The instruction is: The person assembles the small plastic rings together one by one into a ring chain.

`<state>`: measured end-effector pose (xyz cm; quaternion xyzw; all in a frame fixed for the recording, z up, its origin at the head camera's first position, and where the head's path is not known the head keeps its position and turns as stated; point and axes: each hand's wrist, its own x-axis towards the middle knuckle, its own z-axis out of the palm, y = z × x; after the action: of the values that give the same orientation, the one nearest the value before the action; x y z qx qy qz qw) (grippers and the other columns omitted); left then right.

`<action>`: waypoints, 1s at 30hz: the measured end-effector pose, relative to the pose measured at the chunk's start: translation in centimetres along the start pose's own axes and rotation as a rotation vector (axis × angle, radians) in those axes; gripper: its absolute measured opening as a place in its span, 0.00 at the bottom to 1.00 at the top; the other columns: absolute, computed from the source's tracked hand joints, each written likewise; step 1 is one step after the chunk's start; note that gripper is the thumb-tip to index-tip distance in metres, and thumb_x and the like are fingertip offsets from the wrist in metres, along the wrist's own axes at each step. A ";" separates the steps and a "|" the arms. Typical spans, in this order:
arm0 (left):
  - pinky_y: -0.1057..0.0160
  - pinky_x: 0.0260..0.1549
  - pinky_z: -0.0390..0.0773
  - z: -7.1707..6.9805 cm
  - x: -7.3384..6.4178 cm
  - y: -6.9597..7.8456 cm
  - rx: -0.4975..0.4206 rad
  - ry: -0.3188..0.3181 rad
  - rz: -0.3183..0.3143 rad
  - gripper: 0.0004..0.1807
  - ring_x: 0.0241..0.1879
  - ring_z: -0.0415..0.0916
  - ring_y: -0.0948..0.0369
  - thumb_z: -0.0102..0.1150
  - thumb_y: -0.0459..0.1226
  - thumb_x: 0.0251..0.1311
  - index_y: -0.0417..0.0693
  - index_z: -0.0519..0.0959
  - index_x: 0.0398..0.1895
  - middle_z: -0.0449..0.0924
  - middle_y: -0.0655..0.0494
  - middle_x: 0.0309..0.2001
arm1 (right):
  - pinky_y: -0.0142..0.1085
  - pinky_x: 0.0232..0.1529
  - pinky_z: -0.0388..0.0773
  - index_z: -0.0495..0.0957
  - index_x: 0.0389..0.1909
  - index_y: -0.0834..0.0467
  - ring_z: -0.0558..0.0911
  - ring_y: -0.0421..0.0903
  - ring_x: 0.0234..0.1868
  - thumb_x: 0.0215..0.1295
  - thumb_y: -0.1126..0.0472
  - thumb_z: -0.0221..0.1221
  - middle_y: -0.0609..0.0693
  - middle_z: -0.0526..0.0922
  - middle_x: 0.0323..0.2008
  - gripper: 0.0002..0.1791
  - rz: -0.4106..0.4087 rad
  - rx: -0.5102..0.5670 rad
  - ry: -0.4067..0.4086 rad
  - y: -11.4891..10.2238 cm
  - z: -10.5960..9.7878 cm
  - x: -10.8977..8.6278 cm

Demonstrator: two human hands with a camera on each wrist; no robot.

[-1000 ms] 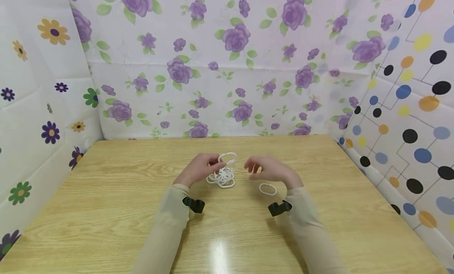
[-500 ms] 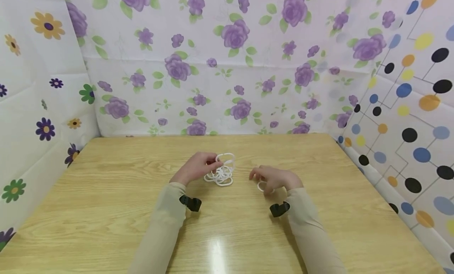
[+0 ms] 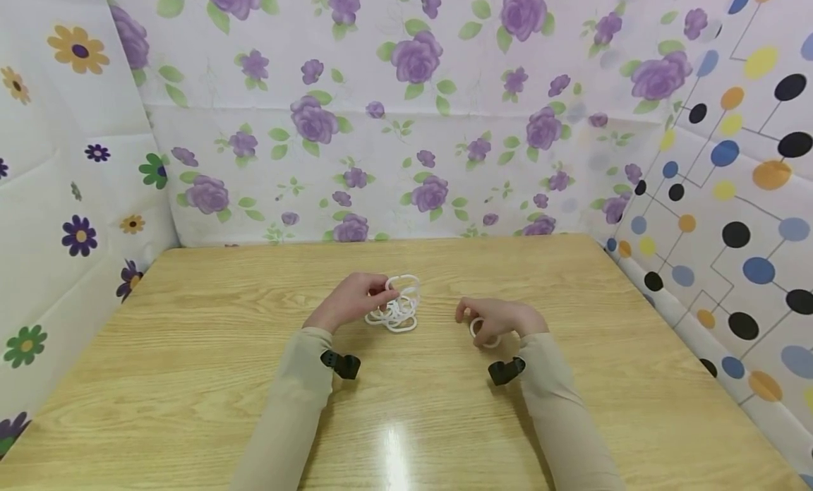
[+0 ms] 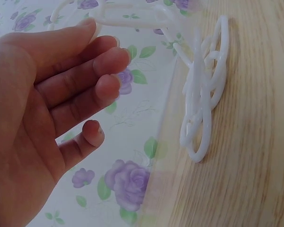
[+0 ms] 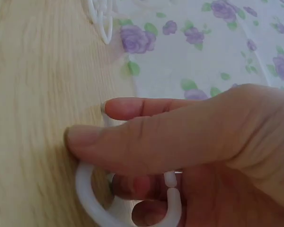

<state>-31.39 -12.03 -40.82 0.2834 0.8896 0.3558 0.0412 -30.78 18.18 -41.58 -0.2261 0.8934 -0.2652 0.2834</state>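
Observation:
My left hand (image 3: 349,300) pinches the top link of a white plastic chain (image 3: 402,324) between thumb and fingertips. That raised link stands above the rest, which lies heaped on the table. In the left wrist view, linked ovals run from the thumb to the chain's heap (image 4: 196,113), and the other fingers are loosely bent. To the right, my right hand (image 3: 502,317) holds a single white oval link (image 5: 87,194) at the table, thumb across its near side. A small gap shows in this link's side in the right wrist view. The thumb hides part of it.
The wooden table (image 3: 190,378) reaches back to a wall cloth with purple roses (image 3: 416,57). A flowered cloth (image 3: 82,173) stands on the left and a dotted cloth (image 3: 730,195) on the right. Both wrists wear black camera mounts (image 3: 506,371).
My right hand has come down and back to the loose link and taken hold of it, then shifted slightly right with it. The left hand keeps its pinch on the chain.

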 end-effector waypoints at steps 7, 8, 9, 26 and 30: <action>0.63 0.32 0.70 0.1 0.1 0.0 0.001 -0.015 0.011 0.16 0.26 0.72 0.62 0.53 0.46 0.69 0.42 0.81 0.37 0.83 0.46 0.28 | 0.33 0.33 0.68 0.75 0.42 0.61 0.69 0.41 0.27 0.64 0.68 0.58 0.49 0.74 0.29 0.07 -0.043 -0.107 0.094 1.0 -0.7 -0.6; 0.63 0.32 0.70 0.1 0.1 0.0 0.001 -0.016 0.010 0.16 0.25 0.72 0.62 0.53 0.46 0.69 0.42 0.81 0.37 0.83 0.46 0.28 | 0.34 0.33 0.69 0.76 0.42 0.60 0.70 0.41 0.27 0.65 0.67 0.58 0.49 0.76 0.30 0.06 -0.050 -0.132 0.118 1.1 -0.8 -0.7; 0.63 0.32 0.70 0.1 0.0 0.0 0.000 -0.018 0.008 0.16 0.25 0.72 0.62 0.54 0.46 0.69 0.42 0.81 0.37 0.83 0.46 0.28 | 0.34 0.34 0.70 0.78 0.41 0.60 0.72 0.40 0.28 0.66 0.66 0.57 0.49 0.78 0.31 0.05 -0.058 -0.157 0.145 1.2 -0.9 -0.7; 0.64 0.29 0.68 0.2 0.0 0.1 0.000 -0.024 -0.018 0.16 0.23 0.68 0.62 0.53 0.47 0.69 0.43 0.81 0.36 0.83 0.45 0.28 | 0.35 0.34 0.72 0.75 0.36 0.62 0.77 0.43 0.29 0.70 0.67 0.52 0.54 0.81 0.28 0.04 -0.111 -0.127 0.415 1.6 -1.7 -0.8; 0.64 0.28 0.68 0.3 0.0 0.1 0.005 -0.020 -0.023 0.16 0.23 0.68 0.62 0.54 0.47 0.69 0.43 0.81 0.35 0.82 0.47 0.28 | 0.36 0.35 0.69 0.74 0.35 0.61 0.71 0.43 0.31 0.72 0.64 0.53 0.51 0.76 0.30 0.05 -0.169 -0.160 0.486 1.2 -1.8 -0.6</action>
<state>-31.27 -11.78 -41.00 0.2767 0.8933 0.3501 0.0532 -31.75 20.08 -40.83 -0.2511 0.9313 -0.2632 0.0185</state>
